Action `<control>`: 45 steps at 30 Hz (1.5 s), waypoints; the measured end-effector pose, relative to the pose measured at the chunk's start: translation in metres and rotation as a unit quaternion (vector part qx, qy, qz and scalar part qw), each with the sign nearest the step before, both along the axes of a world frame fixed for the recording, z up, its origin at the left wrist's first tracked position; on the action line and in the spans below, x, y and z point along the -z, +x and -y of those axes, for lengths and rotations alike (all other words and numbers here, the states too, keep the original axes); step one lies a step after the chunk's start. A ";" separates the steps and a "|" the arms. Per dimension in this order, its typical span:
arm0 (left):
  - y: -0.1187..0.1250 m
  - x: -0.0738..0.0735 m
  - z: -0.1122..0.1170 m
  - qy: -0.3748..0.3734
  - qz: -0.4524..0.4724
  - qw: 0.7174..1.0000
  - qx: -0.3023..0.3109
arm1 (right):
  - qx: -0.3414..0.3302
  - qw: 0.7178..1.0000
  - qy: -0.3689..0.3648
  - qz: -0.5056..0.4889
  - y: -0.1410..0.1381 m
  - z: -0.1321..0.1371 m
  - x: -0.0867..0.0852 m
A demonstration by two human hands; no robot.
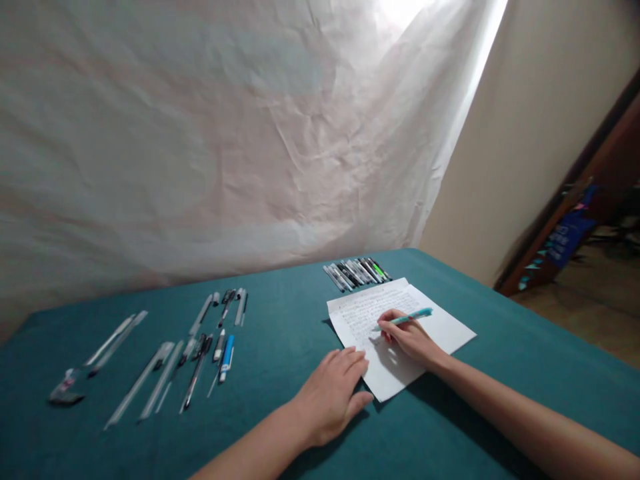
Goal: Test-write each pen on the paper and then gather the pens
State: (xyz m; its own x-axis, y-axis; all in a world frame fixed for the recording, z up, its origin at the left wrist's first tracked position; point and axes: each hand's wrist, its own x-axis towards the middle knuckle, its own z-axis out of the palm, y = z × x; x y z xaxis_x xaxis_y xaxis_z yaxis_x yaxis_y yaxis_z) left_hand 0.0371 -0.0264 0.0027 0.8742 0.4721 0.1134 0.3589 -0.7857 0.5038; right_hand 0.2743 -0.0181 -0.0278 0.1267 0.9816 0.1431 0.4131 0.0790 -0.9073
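My right hand (406, 337) is closed round a teal pen (414, 315), its tip down at the written lines on a white sheet of paper (400, 373). Handwriting covers the upper part of the sheet; the lower part is blank. Flat on the table, my left hand (336, 393) lies with fingers stretched out, the fingertips at the sheet's left edge. A second sheet seems to lie underneath, its corner showing at the right.
A row of several pens (356, 273) lies beyond the paper. On the left of the green tablecloth (270, 373) are disassembled pen parts (160, 380), a blue pen (227, 357) and a small clear packet (67, 388). A white sheet curtain (240, 133) hangs behind.
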 end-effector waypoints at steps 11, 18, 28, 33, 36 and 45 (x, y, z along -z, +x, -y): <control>-0.003 0.004 -0.010 0.055 -0.051 0.997 0.029 | 0.023 0.992 0.067 0.103 0.011 0.008 0.007; -0.005 0.009 -0.014 0.051 -0.035 0.998 0.028 | 0.012 0.990 0.070 0.124 0.011 0.008 0.009; -0.004 0.008 -0.012 0.051 -0.043 0.997 0.025 | 0.005 0.989 0.077 0.126 0.008 0.010 0.008; -0.004 0.007 -0.011 0.052 -0.049 0.997 0.024 | -0.009 0.988 0.079 0.129 0.010 0.009 0.009; -0.004 0.006 -0.012 0.053 -0.048 0.997 0.025 | -0.005 0.988 0.079 0.130 0.011 0.008 0.010; -0.004 0.008 -0.012 0.054 -0.035 0.998 0.028 | 0.009 0.989 0.084 0.122 0.007 0.011 0.004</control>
